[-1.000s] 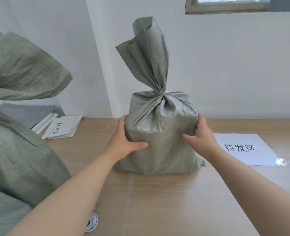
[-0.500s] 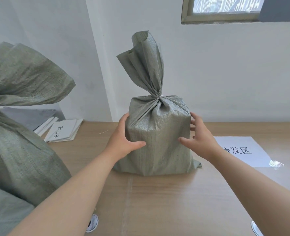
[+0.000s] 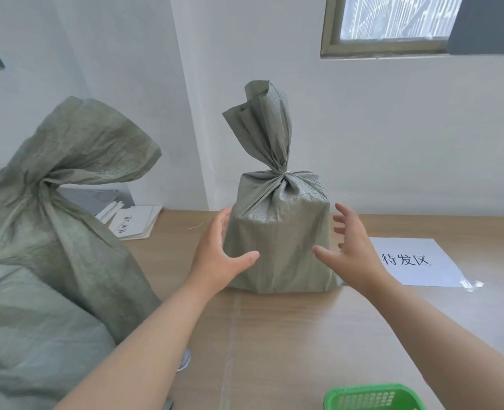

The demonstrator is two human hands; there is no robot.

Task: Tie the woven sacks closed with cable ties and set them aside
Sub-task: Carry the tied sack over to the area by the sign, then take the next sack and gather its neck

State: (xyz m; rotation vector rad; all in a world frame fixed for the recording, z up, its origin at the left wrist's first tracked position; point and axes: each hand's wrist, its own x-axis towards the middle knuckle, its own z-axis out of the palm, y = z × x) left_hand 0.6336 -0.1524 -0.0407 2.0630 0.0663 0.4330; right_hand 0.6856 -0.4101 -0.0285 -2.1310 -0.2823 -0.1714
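Two hands flank the tied woven sack (image 3: 277,232), which stands upright near the table's (image 3: 274,335) far edge. Left hand (image 3: 221,261) rests against its left side, fingers relaxed. Right hand (image 3: 354,253) grasps nothing, fingers spread, just beside its right side. Second tied sack (image 3: 52,217) occupies the left edge.

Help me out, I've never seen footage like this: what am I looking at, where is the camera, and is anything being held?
No machine here: a person works with bare hands, and a camera worn on the head looks down at them. On the wooden table stands a green woven sack, tied shut at its neck. The left hand touches its side. The right hand is open, just clear of it, so nothing is held. A bigger sack, also tied, sits at the left. A white sheet with writing lies at the right, and a green basket shows at the bottom edge.
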